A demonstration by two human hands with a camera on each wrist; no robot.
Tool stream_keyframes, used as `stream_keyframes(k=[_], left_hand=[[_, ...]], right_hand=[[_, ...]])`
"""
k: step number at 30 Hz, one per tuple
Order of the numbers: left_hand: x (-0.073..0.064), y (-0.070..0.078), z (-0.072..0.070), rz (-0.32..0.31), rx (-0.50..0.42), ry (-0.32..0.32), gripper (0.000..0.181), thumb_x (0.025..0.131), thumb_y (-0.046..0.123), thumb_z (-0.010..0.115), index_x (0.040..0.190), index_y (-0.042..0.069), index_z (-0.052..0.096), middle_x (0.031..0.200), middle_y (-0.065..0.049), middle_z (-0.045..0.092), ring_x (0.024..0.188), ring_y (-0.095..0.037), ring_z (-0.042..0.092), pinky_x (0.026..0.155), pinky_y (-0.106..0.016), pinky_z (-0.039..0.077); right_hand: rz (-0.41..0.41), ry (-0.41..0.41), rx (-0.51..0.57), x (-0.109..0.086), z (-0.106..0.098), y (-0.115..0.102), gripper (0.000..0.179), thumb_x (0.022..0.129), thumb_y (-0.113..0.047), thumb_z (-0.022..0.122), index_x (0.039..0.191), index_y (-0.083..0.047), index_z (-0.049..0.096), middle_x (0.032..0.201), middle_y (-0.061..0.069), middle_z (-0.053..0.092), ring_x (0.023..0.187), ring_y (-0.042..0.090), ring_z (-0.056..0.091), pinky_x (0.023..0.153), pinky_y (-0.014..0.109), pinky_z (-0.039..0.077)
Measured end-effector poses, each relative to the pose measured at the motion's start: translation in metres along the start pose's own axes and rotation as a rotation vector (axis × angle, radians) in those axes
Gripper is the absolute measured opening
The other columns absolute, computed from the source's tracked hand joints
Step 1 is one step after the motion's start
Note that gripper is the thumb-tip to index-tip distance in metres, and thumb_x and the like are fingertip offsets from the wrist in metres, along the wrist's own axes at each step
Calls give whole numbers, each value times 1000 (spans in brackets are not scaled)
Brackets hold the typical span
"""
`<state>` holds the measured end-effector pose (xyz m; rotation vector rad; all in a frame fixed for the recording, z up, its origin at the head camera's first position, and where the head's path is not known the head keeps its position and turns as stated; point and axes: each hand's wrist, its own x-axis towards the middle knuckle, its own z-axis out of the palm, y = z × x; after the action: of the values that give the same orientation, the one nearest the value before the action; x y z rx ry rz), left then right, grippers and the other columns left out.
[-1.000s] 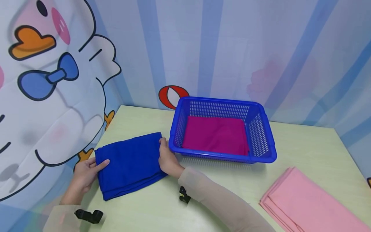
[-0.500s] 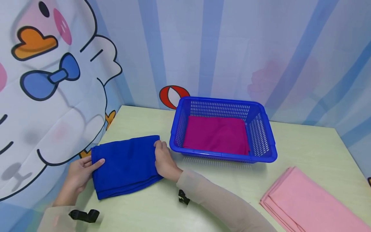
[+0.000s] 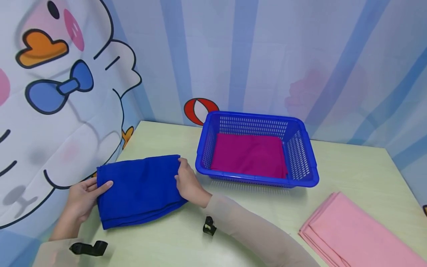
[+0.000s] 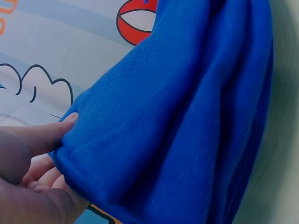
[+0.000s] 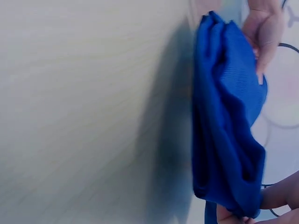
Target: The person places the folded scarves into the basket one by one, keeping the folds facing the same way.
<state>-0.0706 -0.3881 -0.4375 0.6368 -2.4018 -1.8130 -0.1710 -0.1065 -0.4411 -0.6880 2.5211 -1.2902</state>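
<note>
Far left: pale-blue fabric backdrop (image 3: 213,55) printed with a white cartoon bird. In front of it the left hand (image 3: 81,198), clamped on the left edge of a folded, deep-blue knit cloth (image 3: 140,189), thumb on top, fingers behind. The cloth is at the left of the pale wooden counter (image 3: 160,246), apparently lifted: its lower folds sag, and the right wrist view shows a shadow beside it. Right hand (image 3: 191,185) pinches the cloth's right edge, just left of the basket.

Step in hand, my read: holding the folded cloth by both ends. The next move seems to call for both ends level and a firm grip, or the loose layers could slip apart.

Middle, far side: a blue plastic mesh basket (image 3: 250,126), a flat magenta cloth (image 3: 248,155) lying inside. Near right: a folded light-pink cloth (image 3: 361,233), cut off by the frame.

Hard to make out: left fingers mostly behind the blue cloth; right fingertips partly hidden; number of layers unclear; cloth's underside out of sight in the head view.
</note>
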Motion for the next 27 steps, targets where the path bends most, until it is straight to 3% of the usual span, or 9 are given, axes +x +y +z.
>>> stream_keyframes(k=[4, 5, 7, 9, 11, 12, 14, 18, 27], left_hand=[[-1, 4, -5, 3, 7, 7, 79, 94, 30, 70, 145, -18, 33, 97, 16, 66, 81, 6, 64, 72, -18, 57], [-1, 4, -6, -1, 11, 11, 80, 94, 30, 71, 145, -18, 32, 99, 14, 66, 81, 7, 64, 72, -18, 57], [-3, 6, -8, -13, 13, 26, 82, 93, 31, 71, 146, -17, 31, 102, 12, 66, 81, 8, 63, 71, -17, 56], [-5, 6, -10, -31, 3, 41, 84, 92, 33, 73, 147, -16, 31, 101, 13, 66, 80, 9, 62, 71, -16, 56], [-7, 8, -12, -46, -33, 51, 87, 91, 33, 74, 148, -15, 29, 96, 16, 66, 79, 8, 63, 70, -15, 56], [-8, 9, -13, -50, -58, 52, 88, 90, 32, 75, 148, -15, 29, 93, 18, 66, 79, 8, 63, 69, -15, 56], [-9, 10, -14, -56, -103, 51, 90, 89, 30, 76, 148, -16, 27, 89, 22, 65, 79, 7, 65, 69, -16, 56], [-12, 13, -16, -55, -128, 45, 91, 88, 30, 77, 148, -17, 26, 88, 23, 65, 79, 6, 65, 69, -16, 56], [-13, 22, -20, -6, -126, 32, 89, 90, 29, 76, 148, -17, 26, 90, 23, 65, 80, 6, 65, 68, -16, 56]], right_hand=[[-6, -6, 40, -1, -5, -5, 52, 102, 0, 52, 148, 8, 30, 135, 24, 54, 127, 31, 54, 103, 37, 47], [-16, -4, 53, -1, -6, -6, 46, 102, 0, 54, 143, 10, 37, 132, 22, 56, 121, 29, 57, 102, 35, 48], [-29, -3, 97, -2, -7, -7, 46, 100, 0, 57, 142, 11, 40, 103, 14, 62, 92, 22, 63, 87, 31, 52], [-26, -2, 140, -1, -8, -9, 47, 98, -1, 61, 140, 11, 43, 77, 4, 51, 67, 14, 50, 85, 28, 50], [-14, 0, 193, 0, -8, -10, 48, 96, -1, 64, 138, 11, 46, 67, -2, 40, 57, 11, 34, 78, 26, 48], [0, 1, 219, 1, -8, -10, 53, 95, -1, 66, 142, 11, 43, 65, -3, 34, 56, 9, 34, 77, 25, 49], [19, 2, 242, 2, -9, -11, 52, 93, -1, 68, 139, 10, 47, 68, -5, 38, 59, 6, 39, 81, 22, 50], [67, -5, 329, 2, -11, -14, 47, 92, 0, 70, 135, 9, 54, 85, -1, 53, 73, 7, 50, 77, 21, 53], [144, -31, 523, 0, -25, -21, 45, 94, 0, 67, 136, 6, 55, 110, 9, 62, 91, 14, 56, 94, 29, 53]])
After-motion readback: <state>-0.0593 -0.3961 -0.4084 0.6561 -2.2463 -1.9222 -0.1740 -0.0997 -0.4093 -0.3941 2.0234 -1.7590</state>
